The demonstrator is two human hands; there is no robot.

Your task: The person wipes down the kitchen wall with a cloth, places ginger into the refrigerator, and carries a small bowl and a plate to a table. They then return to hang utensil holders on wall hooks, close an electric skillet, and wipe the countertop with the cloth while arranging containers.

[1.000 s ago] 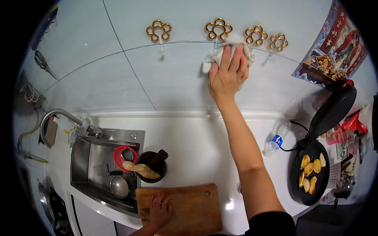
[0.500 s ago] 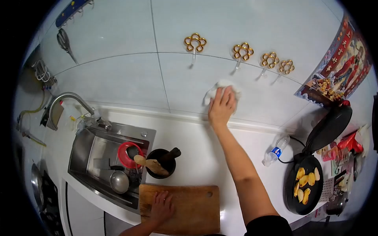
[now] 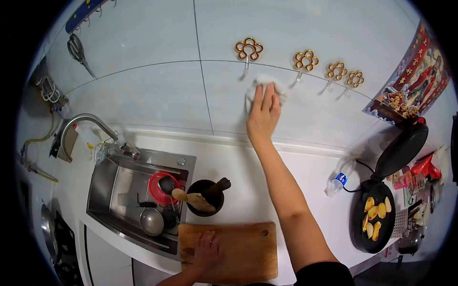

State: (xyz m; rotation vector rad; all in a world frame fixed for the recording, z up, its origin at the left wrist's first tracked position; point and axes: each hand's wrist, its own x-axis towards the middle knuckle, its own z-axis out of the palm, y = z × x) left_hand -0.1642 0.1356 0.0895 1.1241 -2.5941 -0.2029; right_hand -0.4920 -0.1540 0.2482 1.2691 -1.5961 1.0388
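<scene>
High against the tiled wall, my right hand presses a white cloth flat, its fingers laid over the cloth. The cloth sits just below a row of gold flower-shaped hooks. My left hand rests with fingers spread on the left part of a wooden cutting board at the counter's front edge. Behind the board stands a dark mortar with a pestle and a wooden spoon-like tool in it.
The steel sink on the left holds a red basin, a ladle and a cleaver. To the right are a plastic bottle and an opened electric griddle with yellowish food pieces. A faucet arches over the sink.
My right hand and the cloth have moved up the wall and slightly left, nearer the hooks. My left hand stays on the cutting board. The whole view has shifted a little.
</scene>
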